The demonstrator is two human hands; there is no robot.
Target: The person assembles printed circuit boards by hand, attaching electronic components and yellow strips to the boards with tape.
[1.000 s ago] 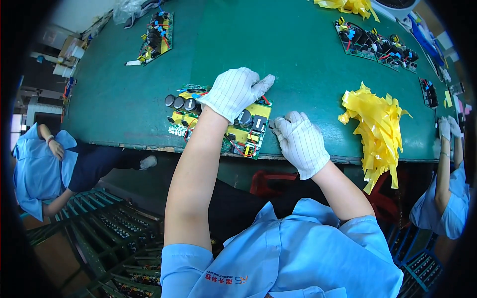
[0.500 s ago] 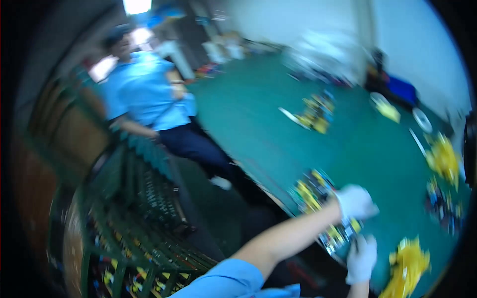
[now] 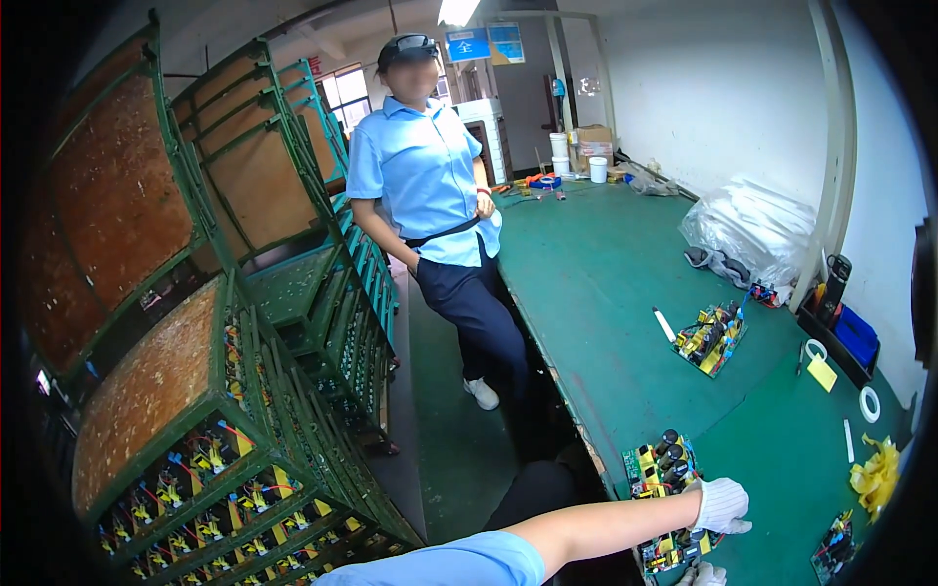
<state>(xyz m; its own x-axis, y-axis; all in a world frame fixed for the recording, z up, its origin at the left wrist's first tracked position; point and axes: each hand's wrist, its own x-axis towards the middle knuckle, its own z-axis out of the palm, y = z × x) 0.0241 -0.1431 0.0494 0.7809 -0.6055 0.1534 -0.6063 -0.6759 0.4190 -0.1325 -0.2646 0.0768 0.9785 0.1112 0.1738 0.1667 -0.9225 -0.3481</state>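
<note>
My left hand, in a white glove, reaches across a circuit board at the table's near edge. Its fingers are curled down by the board's right side, and what they grip is hidden. The board bears black capacitors and yellow-wrapped parts, and my forearm covers its middle. More crowded board parts show below the forearm; whether they belong to the same board I cannot tell. My right hand, also gloved, is beside these parts, mostly cut off by the lower edge.
Another circuit board lies farther along the green table. A small board, yellow crumpled material and tape rolls are at right. A co-worker stands left of the table, near green racks loaded with boards.
My view has swung and steadied, so the co-worker and racks appear more central and sharper. My hands sit lower in the picture, the right one now mostly out of it.
</note>
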